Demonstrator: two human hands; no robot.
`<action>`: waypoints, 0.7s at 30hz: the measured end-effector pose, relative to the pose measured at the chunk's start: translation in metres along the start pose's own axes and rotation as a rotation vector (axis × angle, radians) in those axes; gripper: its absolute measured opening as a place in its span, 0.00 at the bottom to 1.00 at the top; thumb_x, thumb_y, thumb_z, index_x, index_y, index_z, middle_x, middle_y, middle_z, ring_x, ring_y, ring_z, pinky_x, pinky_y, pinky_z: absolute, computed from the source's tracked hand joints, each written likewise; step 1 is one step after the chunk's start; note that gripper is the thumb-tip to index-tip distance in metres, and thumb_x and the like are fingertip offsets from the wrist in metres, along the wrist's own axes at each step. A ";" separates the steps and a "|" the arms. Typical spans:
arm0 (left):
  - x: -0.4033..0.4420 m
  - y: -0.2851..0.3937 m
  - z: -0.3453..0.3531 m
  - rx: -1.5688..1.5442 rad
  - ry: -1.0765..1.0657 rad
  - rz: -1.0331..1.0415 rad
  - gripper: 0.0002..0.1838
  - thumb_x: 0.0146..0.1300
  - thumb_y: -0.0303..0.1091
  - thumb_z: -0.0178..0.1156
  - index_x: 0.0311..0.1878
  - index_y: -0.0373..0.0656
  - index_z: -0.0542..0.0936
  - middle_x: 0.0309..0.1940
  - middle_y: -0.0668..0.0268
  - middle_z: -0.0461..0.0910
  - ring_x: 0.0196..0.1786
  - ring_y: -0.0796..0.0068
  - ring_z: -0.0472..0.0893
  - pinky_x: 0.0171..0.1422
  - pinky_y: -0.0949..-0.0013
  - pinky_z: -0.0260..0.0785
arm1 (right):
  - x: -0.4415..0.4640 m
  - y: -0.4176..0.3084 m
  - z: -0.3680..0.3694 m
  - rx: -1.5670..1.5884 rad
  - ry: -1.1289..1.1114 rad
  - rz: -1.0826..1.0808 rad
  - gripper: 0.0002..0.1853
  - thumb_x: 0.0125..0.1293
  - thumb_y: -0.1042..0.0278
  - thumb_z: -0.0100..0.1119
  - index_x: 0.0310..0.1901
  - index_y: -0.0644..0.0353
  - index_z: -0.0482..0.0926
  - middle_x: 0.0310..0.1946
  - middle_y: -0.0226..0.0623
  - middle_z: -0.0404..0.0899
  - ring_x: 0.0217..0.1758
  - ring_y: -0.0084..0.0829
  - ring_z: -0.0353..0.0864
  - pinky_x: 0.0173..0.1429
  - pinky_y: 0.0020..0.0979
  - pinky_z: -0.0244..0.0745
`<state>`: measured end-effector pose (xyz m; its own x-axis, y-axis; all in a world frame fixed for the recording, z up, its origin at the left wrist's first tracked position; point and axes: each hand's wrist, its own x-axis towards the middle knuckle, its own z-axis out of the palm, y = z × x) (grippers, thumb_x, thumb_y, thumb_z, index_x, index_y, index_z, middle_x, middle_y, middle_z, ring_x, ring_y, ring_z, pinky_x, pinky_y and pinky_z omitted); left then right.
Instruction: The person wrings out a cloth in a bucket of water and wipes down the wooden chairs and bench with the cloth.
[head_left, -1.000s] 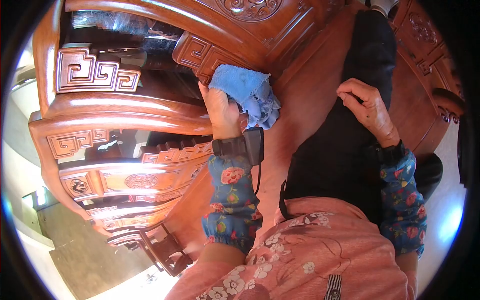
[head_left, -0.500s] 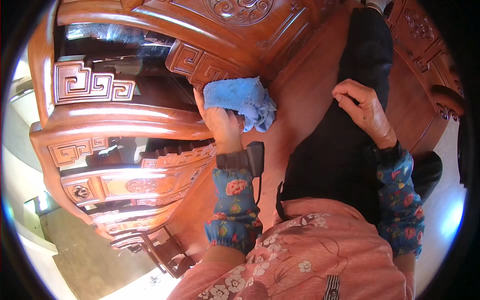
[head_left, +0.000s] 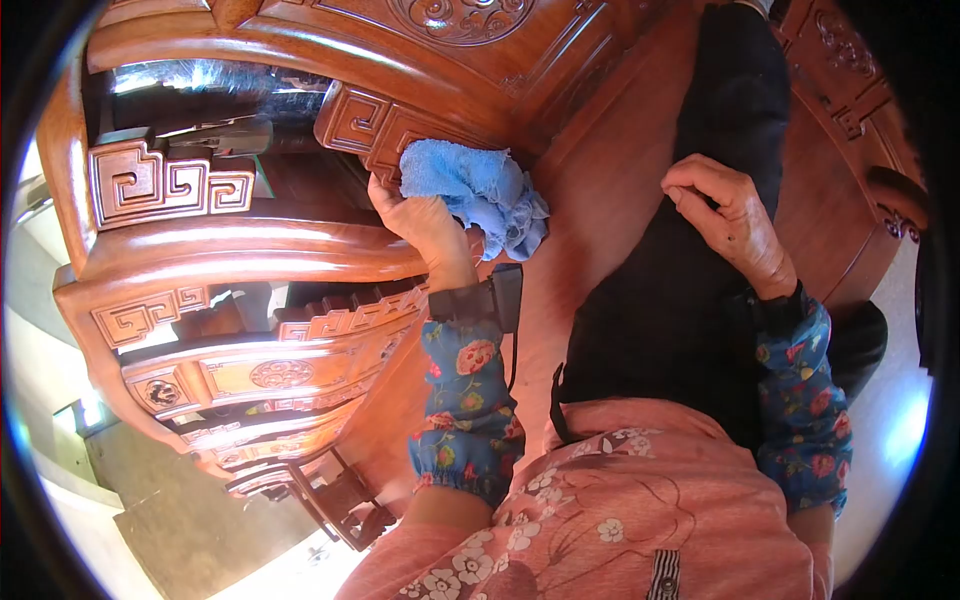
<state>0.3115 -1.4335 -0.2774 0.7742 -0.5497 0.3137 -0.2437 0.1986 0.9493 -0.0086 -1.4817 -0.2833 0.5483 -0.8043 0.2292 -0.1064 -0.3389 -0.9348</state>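
Note:
A crumpled blue cloth [head_left: 470, 185] is in my left hand [head_left: 425, 225], pressed against the stepped, carved fretwork [head_left: 400, 130] of a reddish-brown wooden backrest. The thumb side shows at the cloth's left edge, while most of the fingers are hidden by the cloth. My right hand [head_left: 725, 215] rests over my black-clad leg [head_left: 665, 310], its fingers curled inward with the thumb near the index finger. Nothing shows between those fingers.
A glossy wooden seat [head_left: 590, 180] lies under and beside my leg. Curved rails [head_left: 260, 245] and more carved panels [head_left: 280, 375] run down the left. A small wooden chair [head_left: 345, 500] stands lower left, and a rounded armrest [head_left: 895, 195] is at the right.
My left hand and the blue cloth have shifted slightly left along the fretwork, and the cloth's folds have changed shape. My right hand has stayed almost still.

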 end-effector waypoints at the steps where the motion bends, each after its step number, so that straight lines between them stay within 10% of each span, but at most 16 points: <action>1: 0.001 -0.002 -0.002 0.070 -0.012 0.050 0.18 0.64 0.25 0.62 0.57 0.37 0.73 0.49 0.64 0.79 0.48 0.73 0.78 0.54 0.69 0.73 | 0.000 -0.001 0.000 0.006 0.001 0.002 0.03 0.65 0.78 0.56 0.38 0.66 0.77 0.31 0.33 0.75 0.30 0.22 0.71 0.33 0.24 0.67; 21: -0.085 -0.012 -0.032 0.316 -0.069 0.157 0.21 0.61 0.20 0.53 0.59 0.32 0.72 0.48 0.58 0.77 0.52 0.66 0.76 0.63 0.66 0.65 | -0.004 0.005 -0.002 0.029 0.050 -0.045 0.03 0.66 0.77 0.56 0.38 0.67 0.77 0.30 0.35 0.74 0.30 0.24 0.71 0.34 0.26 0.66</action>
<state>0.2672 -1.3628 -0.3158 0.6746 -0.5878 0.4466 -0.5334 0.0301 0.8453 -0.0125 -1.4809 -0.2883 0.5096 -0.8124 0.2833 -0.0583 -0.3612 -0.9307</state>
